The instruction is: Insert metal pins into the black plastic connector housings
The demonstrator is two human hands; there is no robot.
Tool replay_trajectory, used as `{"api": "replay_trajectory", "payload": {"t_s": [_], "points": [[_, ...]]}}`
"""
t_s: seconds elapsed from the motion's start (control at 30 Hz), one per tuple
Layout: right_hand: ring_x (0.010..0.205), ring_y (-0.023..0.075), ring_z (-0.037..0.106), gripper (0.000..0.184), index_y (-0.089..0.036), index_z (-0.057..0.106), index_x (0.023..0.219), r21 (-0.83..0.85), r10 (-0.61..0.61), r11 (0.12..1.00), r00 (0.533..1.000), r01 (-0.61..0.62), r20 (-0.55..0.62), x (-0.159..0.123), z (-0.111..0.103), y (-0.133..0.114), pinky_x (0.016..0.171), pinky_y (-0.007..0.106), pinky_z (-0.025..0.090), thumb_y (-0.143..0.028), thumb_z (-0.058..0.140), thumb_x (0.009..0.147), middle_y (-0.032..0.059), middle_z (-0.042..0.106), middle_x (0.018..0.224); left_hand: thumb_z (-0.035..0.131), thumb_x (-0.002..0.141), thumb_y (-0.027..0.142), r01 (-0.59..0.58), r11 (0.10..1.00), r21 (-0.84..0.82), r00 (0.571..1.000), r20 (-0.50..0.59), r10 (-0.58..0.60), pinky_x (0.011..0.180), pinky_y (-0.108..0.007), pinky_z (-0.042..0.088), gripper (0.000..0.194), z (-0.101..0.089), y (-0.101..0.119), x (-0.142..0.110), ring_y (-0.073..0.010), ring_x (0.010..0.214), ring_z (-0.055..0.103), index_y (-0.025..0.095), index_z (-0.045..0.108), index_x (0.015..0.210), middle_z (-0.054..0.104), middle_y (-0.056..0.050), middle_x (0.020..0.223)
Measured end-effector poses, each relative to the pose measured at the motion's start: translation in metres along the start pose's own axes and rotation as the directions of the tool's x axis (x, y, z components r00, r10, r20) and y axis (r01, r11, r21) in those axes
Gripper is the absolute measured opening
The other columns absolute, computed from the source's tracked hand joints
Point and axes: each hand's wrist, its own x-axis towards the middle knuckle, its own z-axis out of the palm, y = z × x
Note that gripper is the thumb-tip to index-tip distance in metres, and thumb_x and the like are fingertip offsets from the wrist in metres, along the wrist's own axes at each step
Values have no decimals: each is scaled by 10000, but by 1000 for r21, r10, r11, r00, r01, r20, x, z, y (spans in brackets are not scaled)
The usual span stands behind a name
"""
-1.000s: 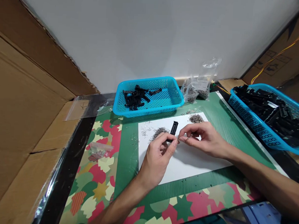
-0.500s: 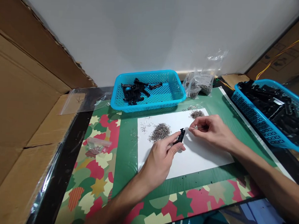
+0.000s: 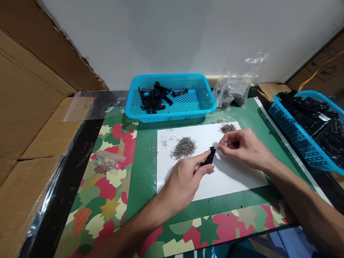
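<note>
Between the thumb and fingers of my left hand [image 3: 185,179] is a small black plastic part [image 3: 209,157], its upper end pointing up and away from me. My right hand [image 3: 242,145], closed in a pinch just right of that part, grips a thin metal pin [image 3: 225,142]. What the fingertips cover of the pin is hidden. Both hands are over a white sheet [image 3: 232,181]. A large pile of small metal pieces [image 3: 184,147] lies on the sheet beyond my left hand, and a smaller pile [image 3: 228,127] lies beyond my right.
A blue basket [image 3: 169,115] with several black parts stands at the back. Another blue basket [image 3: 310,146], full of black parts, is at right. Clear bags of metal pieces [image 3: 237,95] lean on the wall. A small plastic bag [image 3: 109,160] lies left; cardboard [image 3: 28,84] borders that side.
The view has shifted slightly. The gap between my right fingertips and the top of the black part has narrowed a little; both hands keep their holds.
</note>
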Motion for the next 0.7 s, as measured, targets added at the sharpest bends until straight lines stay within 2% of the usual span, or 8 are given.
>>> {"api": "replay_trajectory", "payload": {"t_s": [0.13,0.27,0.37,0.47,0.7], "points": [[515,98,382,195,-136,751,724,-35,-9,999,1000,9,-2,0,1,0,492,267,262,-295,682,814,-21,502,543,596,1014,376,-11,999,44,1000,-8,12,735,-304,491,471,0,-2,0,-193,827,676,190,639,1444,807,-54,979],[513,100,395,190,-144,752,738,-103,-44,994,999,41,-24,0,5,0,508,271,289,-296,680,827,-19,516,539,601,1006,379,-39,995,95,999,-22,41,624,-273,410,376,0,0,0,-154,690,584,219,725,1323,780,-14,880],[520,103,407,197,-151,740,739,-138,-75,988,996,68,-44,-1,6,-1,532,278,313,-301,670,848,-18,528,546,576,1021,354,-41,996,74,999,1,42,640,-279,415,273,-1,2,-1,-162,734,623,237,793,1137,797,-23,988],[522,106,414,203,-156,734,738,-169,-95,982,994,83,-61,-4,7,-1,542,283,321,-309,664,851,-19,527,546,556,1031,339,-52,997,63,999,5,52,686,-290,448,275,-1,3,-1,-183,806,677,226,802,986,802,-37,1031],[529,113,442,175,-158,741,786,-233,-87,970,993,67,-78,-8,13,0,544,278,340,-294,646,843,-8,561,566,553,1038,316,-88,992,90,996,-12,89,737,-295,476,255,0,0,-1,-201,869,711,218,782,982,801,-30,978]]}}
